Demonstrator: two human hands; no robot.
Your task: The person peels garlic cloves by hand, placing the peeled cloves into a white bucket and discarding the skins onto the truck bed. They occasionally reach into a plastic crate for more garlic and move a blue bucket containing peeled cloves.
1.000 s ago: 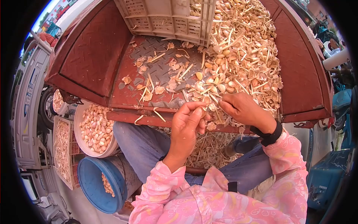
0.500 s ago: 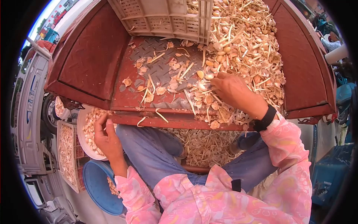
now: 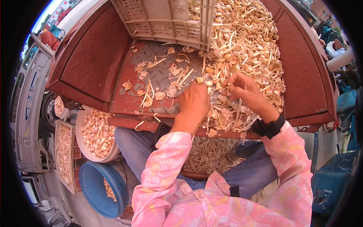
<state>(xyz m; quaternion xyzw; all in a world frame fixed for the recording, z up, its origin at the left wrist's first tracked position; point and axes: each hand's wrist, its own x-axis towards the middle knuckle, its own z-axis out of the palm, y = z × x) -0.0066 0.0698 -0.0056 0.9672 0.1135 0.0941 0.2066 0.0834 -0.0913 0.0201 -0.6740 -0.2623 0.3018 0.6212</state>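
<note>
Over the front of the red metal truck bed (image 3: 132,102), my left hand (image 3: 194,102) is closed, back up, with a yellowish garlic clove (image 3: 199,80) at its fingertips. To its right, my right hand (image 3: 247,94) hovers at the edge of the garlic heap (image 3: 249,41), thumb and fingers curled together. Whatever those fingers pinch is too small to make out. Loose cloves (image 3: 209,83) lie between the two hands. The heap mixes cloves, papery skins and dry stalks.
A pale plastic crate (image 3: 162,28) stands tilted at the back of the bed. To the left are a white bucket of cloves (image 3: 115,148), a blue bucket (image 3: 89,178) with some cloves, and a crate of garlic (image 3: 65,159). Skins and stalks (image 3: 210,155) cover the ground between my legs.
My left hand has moved from beside the white bucket to the bed, next to my right hand. My right hand has shifted slightly right and lifted off the cloves.
</note>
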